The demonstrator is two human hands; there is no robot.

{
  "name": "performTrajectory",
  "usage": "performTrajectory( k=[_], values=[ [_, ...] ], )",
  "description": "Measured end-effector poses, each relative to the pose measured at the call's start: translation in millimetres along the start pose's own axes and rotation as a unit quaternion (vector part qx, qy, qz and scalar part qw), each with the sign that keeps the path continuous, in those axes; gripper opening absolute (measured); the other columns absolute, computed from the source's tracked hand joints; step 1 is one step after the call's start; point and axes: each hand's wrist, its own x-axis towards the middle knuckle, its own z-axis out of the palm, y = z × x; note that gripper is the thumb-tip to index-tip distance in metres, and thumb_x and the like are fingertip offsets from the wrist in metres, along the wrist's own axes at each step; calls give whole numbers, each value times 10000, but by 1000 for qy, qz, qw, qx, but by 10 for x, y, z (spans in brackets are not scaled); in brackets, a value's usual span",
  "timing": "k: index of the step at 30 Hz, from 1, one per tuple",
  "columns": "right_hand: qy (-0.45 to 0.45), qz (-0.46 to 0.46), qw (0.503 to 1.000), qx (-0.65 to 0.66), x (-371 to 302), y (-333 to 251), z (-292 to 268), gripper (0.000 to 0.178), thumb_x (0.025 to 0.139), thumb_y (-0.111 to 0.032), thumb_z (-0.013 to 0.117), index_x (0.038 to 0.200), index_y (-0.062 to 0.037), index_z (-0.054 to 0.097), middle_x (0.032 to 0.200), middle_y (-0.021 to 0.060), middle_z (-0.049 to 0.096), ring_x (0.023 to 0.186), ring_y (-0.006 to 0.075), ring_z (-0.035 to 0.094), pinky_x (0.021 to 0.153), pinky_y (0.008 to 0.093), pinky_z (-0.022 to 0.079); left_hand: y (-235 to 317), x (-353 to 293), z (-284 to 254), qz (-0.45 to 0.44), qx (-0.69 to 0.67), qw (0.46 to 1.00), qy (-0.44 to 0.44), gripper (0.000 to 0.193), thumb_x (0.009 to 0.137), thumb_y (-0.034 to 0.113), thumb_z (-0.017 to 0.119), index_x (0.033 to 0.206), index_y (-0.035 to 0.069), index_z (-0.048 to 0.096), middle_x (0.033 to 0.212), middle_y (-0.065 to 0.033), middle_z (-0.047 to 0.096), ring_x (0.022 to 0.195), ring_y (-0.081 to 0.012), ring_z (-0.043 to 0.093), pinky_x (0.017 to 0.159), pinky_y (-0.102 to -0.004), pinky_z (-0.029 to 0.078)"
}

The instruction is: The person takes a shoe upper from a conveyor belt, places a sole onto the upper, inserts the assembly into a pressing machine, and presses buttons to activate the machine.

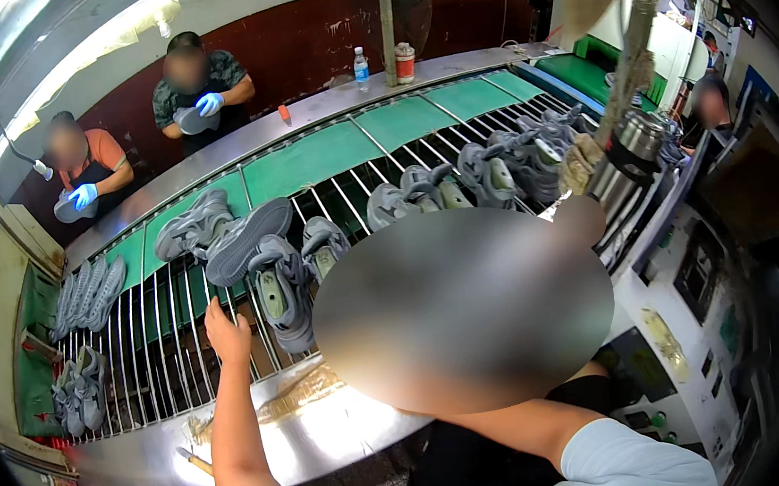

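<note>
My left hand (pixel 226 331) reaches over the rack (pixel 160 362), fingers loose and holding nothing, just below a grey shoe (pixel 247 241). A blurred patch hides my right hand, so I cannot tell its grip.

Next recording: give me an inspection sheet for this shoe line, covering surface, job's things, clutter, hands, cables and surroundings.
Surface: conveyor of metal rods with green panels, steel rim in front.
Job's things: grey shoes lie along the rods; one shoe is tilted just above the left hand.
Clutter: brush on the front rim; bottle and can on the far rim.
Hands: left hand open, reaching over the rods, whether it touches the shoe is unclear; right hand hidden behind a blur.
Cables: nothing seen.
Surroundings: two workers in blue gloves hold shoes across the line; machine at right.
</note>
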Motion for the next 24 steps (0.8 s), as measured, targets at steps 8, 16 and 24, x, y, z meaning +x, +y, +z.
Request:
performTrajectory(
  k=[8,16,24],
  values=[
    [-88,-16,994,-65,177,-65,279,169,808,-212,618,739,-73,552,669,75,557,665,254,569,604,380,476,-167,1027,1351,179,283,932,-136,872,749,295,697,1472,137,236,1533,-153,201,1417,-354,175,1150,-529,96],
    [-59,-33,997,-31,205,-87,306,184,812,-201,629,724,-78,524,649,66,520,635,236,561,599,350,476,-414,1537,1853,228,330,912,-81,502,851,196,551,1332,189,405,1377,-126,427,1208,-320,439,978,-512,329],
    [-68,-22,996,-61,128,-89,265,178,809,-222,624,762,-73,539,687,73,553,685,244,583,638,355,487,357,1667,456,-23,189,954,-230,978,518,348,794,1374,137,373,1274,-131,531,1157,-326,514,969,-451,400]
  ],
)
